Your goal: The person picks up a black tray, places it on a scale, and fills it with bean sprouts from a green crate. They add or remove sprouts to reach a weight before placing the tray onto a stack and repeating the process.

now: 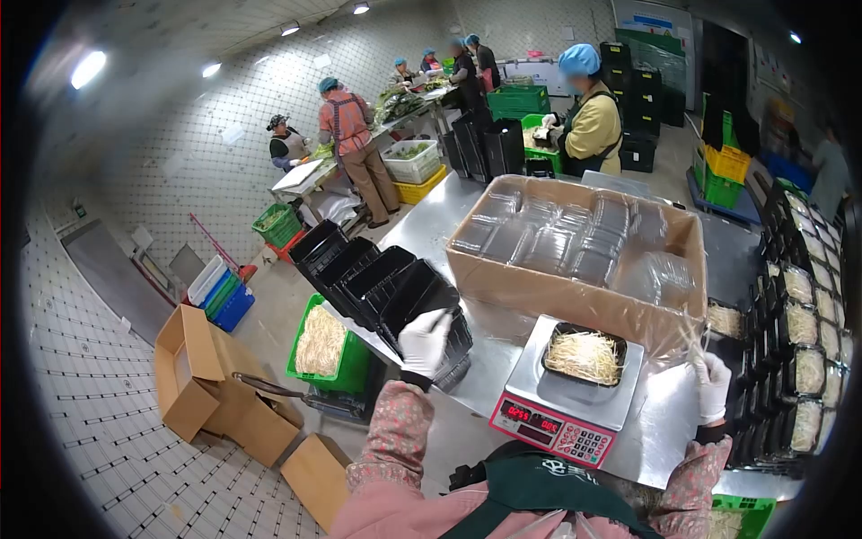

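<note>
On the silver scale (pixel 620 409) with red digits sits a black tray filled with pale bean sprouts (pixel 584 353). My left hand (pixel 425 343), in a white glove, is at the near end of a row of stacked black trays (pixel 382 278), its fingers closed at the edge of a tray. To the right of the scale is my white-gloved right hand (pixel 714 386), fingers drawn together by the corner of the cardboard box. Thin pale strands show above its fingertips; I cannot tell whether they are sprouts or the box's plastic liner.
An open cardboard box (pixel 539 292) of clear plastic lids stands behind the scale. Filled trays are stacked high at right (pixel 802 328). A green crate of sprouts (pixel 321 341) and cardboard cartons (pixel 193 368) are at left. A person in yellow (pixel 593 126) works across the table; others stand farther back.
</note>
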A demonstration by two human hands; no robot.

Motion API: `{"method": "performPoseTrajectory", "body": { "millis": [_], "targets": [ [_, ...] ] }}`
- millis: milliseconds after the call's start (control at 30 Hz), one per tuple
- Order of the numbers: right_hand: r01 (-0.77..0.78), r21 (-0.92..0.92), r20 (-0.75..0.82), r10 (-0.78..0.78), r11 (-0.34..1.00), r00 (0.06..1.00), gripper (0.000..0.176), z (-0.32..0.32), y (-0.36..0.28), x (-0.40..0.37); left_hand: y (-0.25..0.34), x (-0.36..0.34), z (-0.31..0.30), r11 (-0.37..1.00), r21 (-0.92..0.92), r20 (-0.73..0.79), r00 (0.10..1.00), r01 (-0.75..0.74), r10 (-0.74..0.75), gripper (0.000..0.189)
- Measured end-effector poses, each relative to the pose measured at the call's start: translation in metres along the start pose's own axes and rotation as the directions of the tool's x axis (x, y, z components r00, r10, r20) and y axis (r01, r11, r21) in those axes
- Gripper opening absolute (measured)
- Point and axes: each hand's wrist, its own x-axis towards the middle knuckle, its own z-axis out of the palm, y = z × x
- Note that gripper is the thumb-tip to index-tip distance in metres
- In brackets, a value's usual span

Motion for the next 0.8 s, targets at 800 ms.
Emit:
{"method": "performPoseTrajectory", "body": {
  "millis": [800],
  "targets": [
    [-0.311,-0.144,-0.3,0.258,0.939,0.918,0.042,-0.066,0.195,-0.042,0.229,-0.077,0.147,0.605,-0.682,0.45,0.417,-0.411,0.79,0.026]
  ]
}}
